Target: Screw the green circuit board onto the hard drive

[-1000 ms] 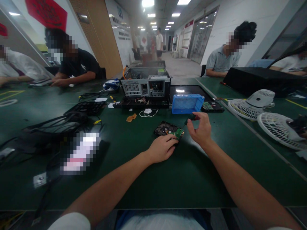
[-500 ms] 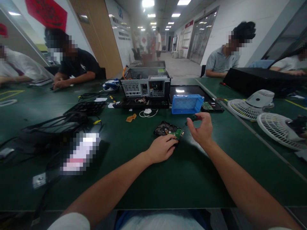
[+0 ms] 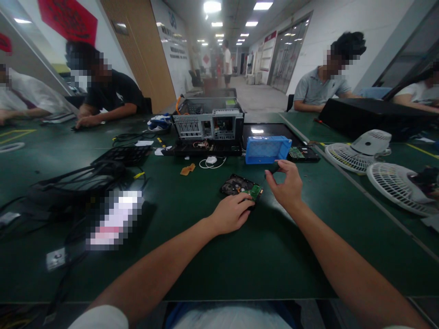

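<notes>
In the head view, the blue bin (image 3: pixel 262 155) stands beside the opened computer case (image 3: pixel 187 127), which holds metal bays and wiring; the bin's contents are unclear. The hard drive (image 3: pixel 232 183) lies on the green surface (image 3: pixel 219 269), touching the left hand (image 3: pixel 231 214), its fingers bent over the near edge, grip unclear. The right hand (image 3: pixel 287 186), just right of the drive, pinches 1 dark slim tool (image 3: pixel 273 168).

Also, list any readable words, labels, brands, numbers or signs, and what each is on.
None readable.
Wall lettering, left of the corridor: too blurred.
Red sign, upper left: markings, too blurred.
Yellow-green patch on the computer case: too small.
Green circuit board by the left hand: too small.
Bright screen: pixelated.
</notes>
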{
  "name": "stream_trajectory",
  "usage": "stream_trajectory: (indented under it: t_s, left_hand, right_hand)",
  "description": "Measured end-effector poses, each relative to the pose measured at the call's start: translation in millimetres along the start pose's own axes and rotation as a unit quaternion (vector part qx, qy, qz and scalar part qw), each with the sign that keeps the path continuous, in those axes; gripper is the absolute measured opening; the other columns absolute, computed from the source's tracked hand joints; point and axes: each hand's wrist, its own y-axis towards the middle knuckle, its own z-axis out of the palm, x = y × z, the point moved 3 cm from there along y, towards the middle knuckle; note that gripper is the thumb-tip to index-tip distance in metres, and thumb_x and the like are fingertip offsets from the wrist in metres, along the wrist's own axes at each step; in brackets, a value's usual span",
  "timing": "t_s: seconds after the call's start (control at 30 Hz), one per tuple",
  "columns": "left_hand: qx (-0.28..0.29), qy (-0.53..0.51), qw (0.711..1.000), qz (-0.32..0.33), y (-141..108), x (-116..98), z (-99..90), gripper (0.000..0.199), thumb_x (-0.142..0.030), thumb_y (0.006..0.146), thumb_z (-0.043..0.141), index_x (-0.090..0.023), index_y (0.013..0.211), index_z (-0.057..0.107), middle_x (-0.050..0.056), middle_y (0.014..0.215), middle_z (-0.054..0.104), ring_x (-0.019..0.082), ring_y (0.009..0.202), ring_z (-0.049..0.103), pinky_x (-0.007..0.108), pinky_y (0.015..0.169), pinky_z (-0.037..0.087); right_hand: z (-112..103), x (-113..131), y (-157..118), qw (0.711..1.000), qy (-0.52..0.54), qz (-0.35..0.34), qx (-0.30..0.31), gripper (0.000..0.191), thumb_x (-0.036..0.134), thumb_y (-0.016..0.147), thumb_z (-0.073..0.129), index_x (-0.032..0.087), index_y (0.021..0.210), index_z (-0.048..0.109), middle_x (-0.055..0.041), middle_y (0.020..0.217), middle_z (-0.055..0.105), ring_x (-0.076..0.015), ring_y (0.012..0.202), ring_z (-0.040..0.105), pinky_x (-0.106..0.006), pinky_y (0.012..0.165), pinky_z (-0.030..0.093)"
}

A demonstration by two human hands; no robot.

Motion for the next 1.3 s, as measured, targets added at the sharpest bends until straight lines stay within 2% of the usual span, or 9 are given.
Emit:
stream_trajectory:
  t_s: [0.13,0.3,0.4,0.6,0.93,1.13,1.3]
  left_hand:
    - [0.000,0.000,1.000,0.004,0.3,-0.2,0.6,0.034,-0.024,0.097,0.056,-0.021,0.131,0.060,0.010,0.138,0.058,0.024,0.118,0.062,0.041,0.099,0.053]
    - [-0.003,0.003,1.000,0.005,1.0,-0.8,0.0,0.032,-0.023,0.097,0.055,-0.021,0.129,0.061,0.010,0.138,0.058,0.024,0.119,0.062,0.040,0.100,0.052]
    - [0.002,0.004,1.000,0.002,0.8,-1.2,-1.0,0.032,-0.024,0.098,0.055,-0.021,0.129,0.061,0.010,0.138,0.058,0.024,0.119,0.062,0.040,0.099,0.053]
    - [0.003,0.006,1.000,0.000,0.5,-1.0,-0.8,0.033,-0.024,0.098,0.055,-0.021,0.131,0.060,0.010,0.138,0.058,0.024,0.118,0.062,0.040,0.100,0.053]
    - [0.011,0.004,1.000,-0.003,0.0,-0.2,-1.1,0.034,-0.025,0.098,0.055,-0.021,0.132,0.059,0.009,0.140,0.057,0.023,0.117,0.061,0.040,0.098,0.053]
    - [0.008,0.006,1.000,0.001,1.1,0.3,0.5,0.033,-0.025,0.099,0.055,-0.021,0.131,0.060,0.010,0.140,0.057,0.024,0.118,0.061,0.041,0.100,0.053]
    - [0.002,0.007,1.000,0.005,0.4,0.0,-0.7,0.032,-0.025,0.099,0.054,-0.020,0.130,0.060,0.010,0.140,0.057,0.024,0.119,0.061,0.041,0.102,0.052]
  right_hand:
    - [-3.3,0.9,2.5,0.999,-0.030,-0.021,0.008,0.044,0.030,0.086,0.074,0.022,0.124,0.053,-0.0114,0.114,0.061,-0.0280,0.108,0.062,-0.049,0.092,0.056]
    - [-4.2,3.5,2.1,0.999,-0.034,-0.005,0.017,0.042,0.027,0.087,0.070,0.021,0.126,0.055,-0.0117,0.113,0.056,-0.0267,0.107,0.060,-0.045,0.090,0.056]
    - [-3.7,4.2,1.3,0.999,-0.027,0.007,0.023,0.042,0.026,0.088,0.068,0.021,0.127,0.055,-0.0123,0.116,0.055,-0.0270,0.108,0.059,-0.045,0.090,0.056]
    - [-2.8,5.0,1.8,0.999,0.009,-0.019,0.045,0.047,0.023,0.089,0.064,0.023,0.132,0.046,-0.0138,0.128,0.058,-0.0296,0.122,0.058,-0.051,0.103,0.050]
    - [-2.0,5.0,0.2,0.999,-0.039,0.013,0.018,0.045,0.034,0.087,0.072,0.021,0.124,0.050,-0.0114,0.112,0.059,-0.0265,0.102,0.059,-0.047,0.089,0.055]
    - [-0.9,3.5,-2.1,0.996,0.057,0.057,0.048,0.044,0.027,0.092,0.060,0.022,0.134,0.048,-0.0146,0.130,0.057,-0.0272,0.115,0.061,-0.045,0.087,0.060]
    - [3.5,4.0,-4.9,0.988,0.075,0.120,0.066,0.059,0.032,0.093,0.061,0.025,0.147,0.038,-0.0105,0.124,0.065,-0.0215,0.092,0.070,-0.044,0.087,0.061]
